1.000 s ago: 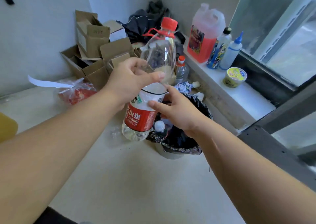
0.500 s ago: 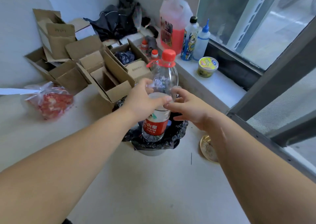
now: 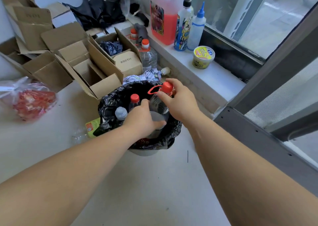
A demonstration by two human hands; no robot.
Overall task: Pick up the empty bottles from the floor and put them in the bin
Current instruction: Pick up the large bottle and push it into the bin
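Head view shows the big clear bottle standing partway down in the bin. Left hand wraps its midsection, right hand fingers pinch near the red cap. Empty thin plastic: probably light, crushable, slick; neck offers the firmest hold.

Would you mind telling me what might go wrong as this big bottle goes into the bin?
1. The bin already holds a red-capped bottle and a grey-capped bottle, so the large bottle may stick out or tip over the rim.
2. Pushing down with the left hand and right hand could drag the loose black liner inward.
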